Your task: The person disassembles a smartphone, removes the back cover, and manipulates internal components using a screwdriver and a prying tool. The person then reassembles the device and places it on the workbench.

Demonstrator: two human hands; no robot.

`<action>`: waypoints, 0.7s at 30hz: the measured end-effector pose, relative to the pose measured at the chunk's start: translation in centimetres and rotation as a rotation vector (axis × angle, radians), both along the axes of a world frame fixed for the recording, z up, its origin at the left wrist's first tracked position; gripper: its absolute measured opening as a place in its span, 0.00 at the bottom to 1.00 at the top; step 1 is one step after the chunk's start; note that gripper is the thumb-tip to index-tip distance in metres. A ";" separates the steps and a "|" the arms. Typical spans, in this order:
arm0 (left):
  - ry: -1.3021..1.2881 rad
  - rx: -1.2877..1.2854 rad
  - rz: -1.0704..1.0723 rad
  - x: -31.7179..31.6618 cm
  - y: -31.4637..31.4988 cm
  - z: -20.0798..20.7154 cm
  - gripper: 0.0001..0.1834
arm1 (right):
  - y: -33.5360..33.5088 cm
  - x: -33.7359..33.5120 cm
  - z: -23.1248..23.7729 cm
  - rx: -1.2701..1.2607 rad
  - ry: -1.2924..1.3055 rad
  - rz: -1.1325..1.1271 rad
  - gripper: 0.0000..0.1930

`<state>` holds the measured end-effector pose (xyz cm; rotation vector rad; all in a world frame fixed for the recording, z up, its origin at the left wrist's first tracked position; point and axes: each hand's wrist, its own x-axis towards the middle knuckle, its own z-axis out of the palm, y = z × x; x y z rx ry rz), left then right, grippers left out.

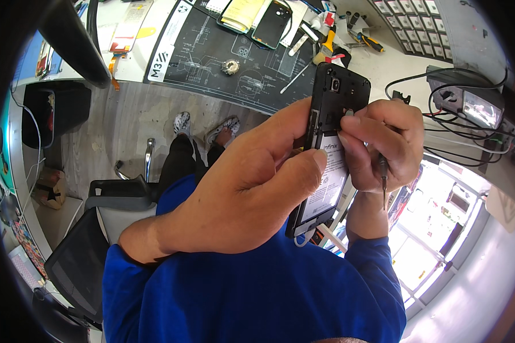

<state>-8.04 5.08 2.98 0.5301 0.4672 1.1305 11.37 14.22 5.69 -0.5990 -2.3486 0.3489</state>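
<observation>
The left hand (252,177) grasps the phone (352,86) by its left side, thumb at the battery (331,186); the right hand (392,140) clasps a screwdriver (383,167), finger and thumb at the phone's back, pinching what I cannot tell. Probably light, stiff, slick and fragile, the phone seems best held by its side frame. It is up before the shirt (252,286); beyond lies the tabletop (395,68) with its mat (203,60)

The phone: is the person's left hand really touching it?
Touching. The head view shows the left hand holding the phone by its long edge, thumb in front, fingers passing behind.
</observation>
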 end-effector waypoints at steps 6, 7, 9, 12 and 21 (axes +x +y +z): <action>-0.025 0.032 0.016 0.3 0.1 -0.3 0.27 | 0.1 0.2 0.8 0.021 -0.101 0.024 0.18; -0.023 0.029 0.011 0.3 0.2 -0.3 0.27 | 0.1 0.2 1.0 0.027 -0.130 0.028 0.18; -0.002 -0.006 0.008 0.4 0.0 -0.3 0.27 | 0.3 0.3 0.9 -0.051 -0.056 0.036 0.18; 0.057 -0.087 -0.022 0.2 0.1 -0.5 0.27 | 0.0 0.6 0.8 -0.169 0.089 -0.030 0.18; 0.065 -0.123 0.028 0.0 0.5 -1.3 0.27 | 0.4 2.2 2.0 -0.621 0.169 -0.126 0.17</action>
